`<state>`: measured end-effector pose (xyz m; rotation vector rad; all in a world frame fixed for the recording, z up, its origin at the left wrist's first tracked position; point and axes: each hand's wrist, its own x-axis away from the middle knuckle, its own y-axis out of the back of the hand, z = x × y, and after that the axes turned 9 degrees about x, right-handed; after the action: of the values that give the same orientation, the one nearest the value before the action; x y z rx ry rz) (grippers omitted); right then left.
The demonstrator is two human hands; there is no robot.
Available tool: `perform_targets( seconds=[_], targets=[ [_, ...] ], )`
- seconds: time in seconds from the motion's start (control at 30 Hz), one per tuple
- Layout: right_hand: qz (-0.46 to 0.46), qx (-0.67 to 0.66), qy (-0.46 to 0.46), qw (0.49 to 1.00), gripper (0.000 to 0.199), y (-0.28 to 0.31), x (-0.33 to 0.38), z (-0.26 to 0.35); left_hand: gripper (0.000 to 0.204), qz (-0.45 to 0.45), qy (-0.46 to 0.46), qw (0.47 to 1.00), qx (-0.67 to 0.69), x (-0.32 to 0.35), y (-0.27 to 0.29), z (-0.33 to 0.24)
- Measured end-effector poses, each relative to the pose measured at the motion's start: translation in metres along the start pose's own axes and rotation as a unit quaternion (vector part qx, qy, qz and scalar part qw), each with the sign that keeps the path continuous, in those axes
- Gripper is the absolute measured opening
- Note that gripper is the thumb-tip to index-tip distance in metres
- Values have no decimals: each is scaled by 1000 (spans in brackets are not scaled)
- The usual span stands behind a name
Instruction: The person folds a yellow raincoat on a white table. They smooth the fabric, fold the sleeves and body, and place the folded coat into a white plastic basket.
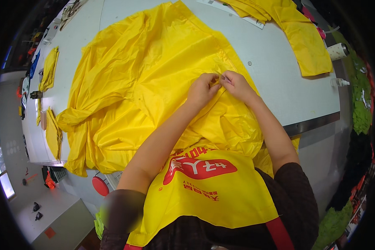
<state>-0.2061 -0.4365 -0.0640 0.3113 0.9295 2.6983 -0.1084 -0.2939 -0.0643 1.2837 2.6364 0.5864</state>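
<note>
A large yellow garment (pixel 162 83) of thin, shiny, raincoat-like fabric lies spread and creased over the pale table. What looks like its sleeve bunches at the left, and its lower folds reach over the near edge against my yellow apron (pixel 212 200). My left hand (pixel 202 89) is closed in a pinch on the fabric, right of the middle. Close beside it, my right hand (pixel 237 85) pinches the same garment near its right edge. The fingertips of both hands almost meet around a small gathered bit of cloth. Exactly what lies between them is too small to make out.
Folded yellow fabric (pixel 310 50) lies at the far right of the table (pixel 296 93), near a patterned bottle (pixel 337 51) and a small clear bottle (pixel 340 82). More folded yellow pieces (pixel 50 68) line the left side. A red round stool (pixel 100 186) stands below the near edge.
</note>
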Motion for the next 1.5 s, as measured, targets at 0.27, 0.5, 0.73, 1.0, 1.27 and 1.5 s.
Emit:
perform_targets(
  seconds=[0.27, 0.5, 0.73, 1.0, 1.27, 1.5],
  targets=[
    [8, 114, 17, 993, 17, 13, 8, 19, 18, -33, -45, 998, -6, 15, -7, -7],
    [-11, -10, -32, 999, 20, 18, 9, 23, 15, -40, 43, 987, 153, 10, -11, 9],
    [-16, 27, -34, 999, 22, 24, 26, 12, 18, -62, 144, 933, 325, 17, -7, -1],
    [-23, 179, 2, 984, 25, 29, 38, 21, 16, -57, 206, 888, 407, 16, -11, -8],
    [-48, 229, 37, 972, 23, 20, 38, 21, 15, -44, 215, 883, 416, 17, -10, -11],
    [-77, 249, 75, 963, 20, 15, 31, 16, 15, -41, 216, 880, 420, 19, -10, -6]
  ],
)
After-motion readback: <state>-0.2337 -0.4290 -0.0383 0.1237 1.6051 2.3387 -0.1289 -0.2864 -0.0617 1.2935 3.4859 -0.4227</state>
